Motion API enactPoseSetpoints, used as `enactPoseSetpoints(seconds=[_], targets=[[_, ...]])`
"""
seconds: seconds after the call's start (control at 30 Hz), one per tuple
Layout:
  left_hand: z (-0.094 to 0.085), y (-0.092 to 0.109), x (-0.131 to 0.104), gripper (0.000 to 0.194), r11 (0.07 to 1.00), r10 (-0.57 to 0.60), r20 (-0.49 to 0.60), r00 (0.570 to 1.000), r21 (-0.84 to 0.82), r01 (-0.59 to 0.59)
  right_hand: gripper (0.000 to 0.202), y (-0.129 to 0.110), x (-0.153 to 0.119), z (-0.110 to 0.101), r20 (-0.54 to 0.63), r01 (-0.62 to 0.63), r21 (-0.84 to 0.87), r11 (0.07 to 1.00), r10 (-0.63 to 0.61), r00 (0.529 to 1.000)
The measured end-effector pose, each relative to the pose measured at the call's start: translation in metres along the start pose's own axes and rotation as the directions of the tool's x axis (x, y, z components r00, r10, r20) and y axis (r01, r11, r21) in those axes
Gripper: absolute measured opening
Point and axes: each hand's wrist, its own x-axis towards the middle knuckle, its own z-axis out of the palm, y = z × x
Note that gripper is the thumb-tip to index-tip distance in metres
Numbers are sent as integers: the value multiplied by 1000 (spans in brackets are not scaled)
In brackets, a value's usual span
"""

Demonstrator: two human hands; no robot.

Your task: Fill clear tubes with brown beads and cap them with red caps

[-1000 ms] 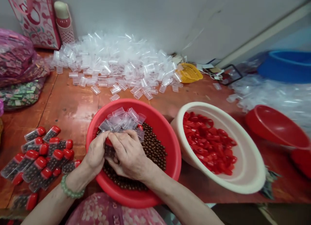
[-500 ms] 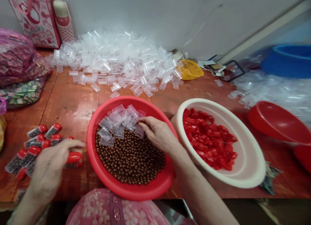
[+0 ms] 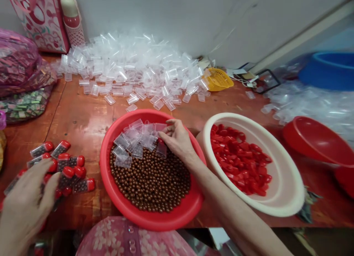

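My left hand (image 3: 30,197) is at the left, thumb and fingers apart, over a cluster of small clear containers with red caps (image 3: 83,185), filled with dark balls. It hides part of the cluster, and nothing shows in its grasp. At the red basin (image 3: 107,189), my right hand (image 3: 178,141) has its thumb and fingertips around a clear plastic container (image 3: 160,127). A small red piece (image 3: 160,140) shows just under the thumb; whether the hand holds it is unclear. Loose empty containers (image 3: 121,140) lie on brown balls (image 3: 149,182) in the basin.
A cream basin (image 3: 287,189) holds red caps (image 3: 240,160). Along the wall lies a heap of clear containers (image 3: 132,68) beside a yellow basket (image 3: 219,80). Bags (image 3: 19,64) and a bottle (image 3: 73,24) stand left; red (image 3: 315,140) and blue basins (image 3: 329,72) are right.
My left hand has drawn left and toward me, uncovering several capped containers. My right hand has shifted slightly up and right among the clear containers, its fingers spreading round one.
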Motion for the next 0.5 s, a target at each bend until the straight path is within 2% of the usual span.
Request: enactPoseSetpoints(seconds=[0.03, 0.1, 0.2, 0.3, 0.4, 0.47, 0.5], targets=[[11, 12, 5, 46, 994, 40, -19, 999, 106, -38, 42, -3, -7, -4, -12, 51, 50, 997, -51, 999], [36, 37, 14, 38, 965, 230, 2, 973, 128, -229, 34, -7, -24, -12, -3, 156, 93, 983, -157, 988], [70, 70, 25, 28, 942, 335, 112, 935, -37, -333, 30, -12, -50, -19, 44, 253, 142, 957, -261, 964], [94, 93, 31, 22, 922, 373, 203, 905, -191, -337, 23, -14, -68, -19, 105, 354, 145, 924, -370, 923], [110, 103, 35, 21, 918, 372, 292, 881, -260, -301, 16, -18, -77, -15, 189, 535, 42, 844, -533, 825], [116, 103, 35, 21, 924, 358, 327, 875, -261, -280, 16, -20, -79, -13, 303, 656, -162, 737, -595, 744], [118, 102, 36, 21, 928, 345, 325, 880, -258, -269, 17, -20, -79, -11, 379, 696, -291, 656, -589, 714]])
